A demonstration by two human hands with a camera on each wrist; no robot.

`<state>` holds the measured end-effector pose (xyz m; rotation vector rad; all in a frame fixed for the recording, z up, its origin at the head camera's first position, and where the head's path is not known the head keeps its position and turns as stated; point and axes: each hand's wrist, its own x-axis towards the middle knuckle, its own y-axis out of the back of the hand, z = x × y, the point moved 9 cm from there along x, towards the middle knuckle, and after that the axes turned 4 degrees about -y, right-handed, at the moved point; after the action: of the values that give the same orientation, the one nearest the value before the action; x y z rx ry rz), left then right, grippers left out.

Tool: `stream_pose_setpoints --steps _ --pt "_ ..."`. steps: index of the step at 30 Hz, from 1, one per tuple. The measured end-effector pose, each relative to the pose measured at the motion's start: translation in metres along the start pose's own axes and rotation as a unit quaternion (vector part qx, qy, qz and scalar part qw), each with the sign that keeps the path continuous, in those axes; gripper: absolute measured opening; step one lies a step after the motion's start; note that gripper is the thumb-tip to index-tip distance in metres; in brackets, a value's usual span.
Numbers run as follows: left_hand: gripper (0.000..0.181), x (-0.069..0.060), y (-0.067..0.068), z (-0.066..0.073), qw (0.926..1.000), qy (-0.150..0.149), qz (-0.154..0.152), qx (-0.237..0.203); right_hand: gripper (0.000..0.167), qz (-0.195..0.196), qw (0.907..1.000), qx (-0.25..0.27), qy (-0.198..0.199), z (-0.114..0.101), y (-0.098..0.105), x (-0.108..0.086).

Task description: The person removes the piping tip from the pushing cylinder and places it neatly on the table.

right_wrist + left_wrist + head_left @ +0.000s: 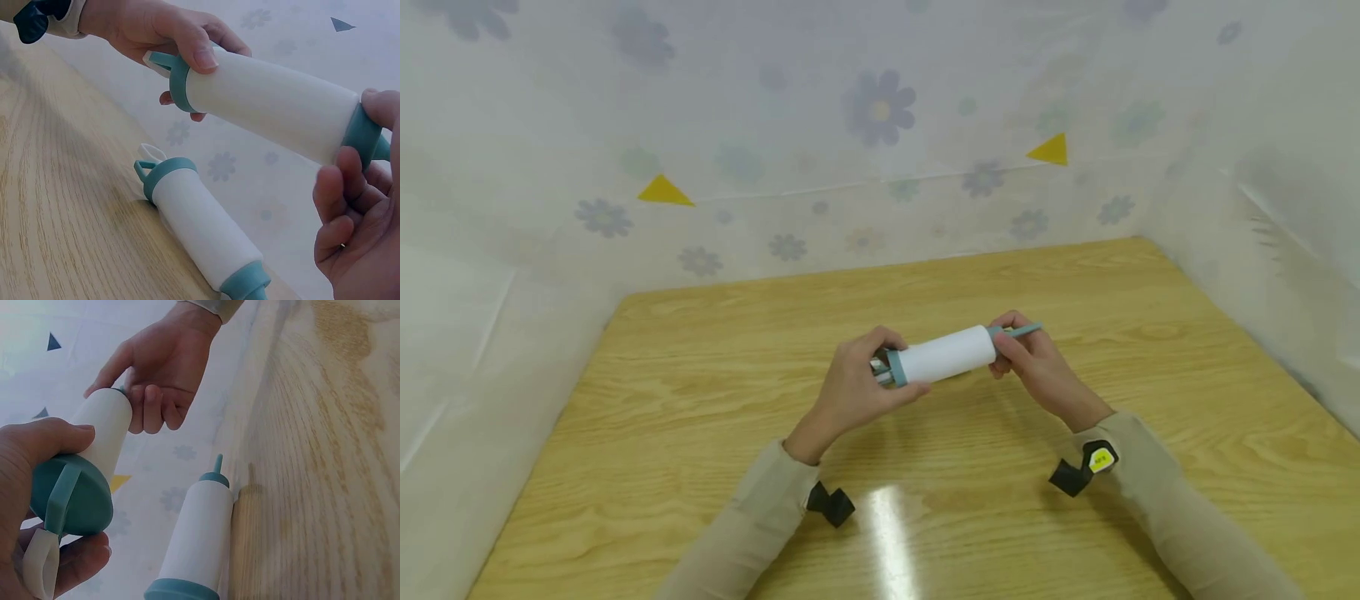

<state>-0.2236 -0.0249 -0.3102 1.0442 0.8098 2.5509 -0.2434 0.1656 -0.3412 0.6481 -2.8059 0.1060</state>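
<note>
A white cylindrical bottle (947, 353) with teal ends is held above the table, slightly tilted. My left hand (857, 379) grips its left end, fingers and thumb around the teal cap (87, 500), which has a loop handle with a white ring (41, 562). At the other end, my right hand (1033, 367) pinches the teal collar (362, 134) between thumb and fingers; a thin teal nozzle (1025, 330) sticks out past it. A second, similar bottle (199, 531) lies on the table, seen in both wrist views (203, 225). In the head view the held bottle mostly hides it.
A wood-grain table (700, 433) spreads beneath the hands. Pale flower-patterned sheeting (820, 150) rises behind and at both sides, with yellow triangles (666, 192) on the back one. Black straps (831, 504) hang from both sleeves.
</note>
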Motion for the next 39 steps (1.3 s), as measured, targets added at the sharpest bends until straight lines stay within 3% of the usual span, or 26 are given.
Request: stream_pose_setpoints --steps 10,19,25,31,39 --pt "0.044 -0.001 -0.005 -0.002 1.0 0.002 -0.006 -0.007 0.016 0.008 0.9994 0.035 -0.003 0.001 0.0 -0.001" --pt "0.052 -0.003 -0.012 -0.005 0.9997 0.011 -0.023 0.007 0.014 0.041 0.9977 0.052 0.011 0.002 0.001 -0.003" --pt "0.043 -0.006 -0.009 -0.004 0.9999 -0.004 -0.013 0.007 0.011 0.022 0.9953 0.09 0.028 0.002 -0.006 -0.002" --pt "0.038 -0.007 -0.008 -0.002 0.9996 -0.02 -0.019 -0.008 0.01 0.016 0.9956 0.085 0.037 0.0 -0.008 -0.003" --pt "0.035 -0.007 -0.007 -0.005 0.9976 0.015 -0.043 -0.051 0.009 -0.011 0.995 0.086 0.05 -0.004 -0.014 -0.004"
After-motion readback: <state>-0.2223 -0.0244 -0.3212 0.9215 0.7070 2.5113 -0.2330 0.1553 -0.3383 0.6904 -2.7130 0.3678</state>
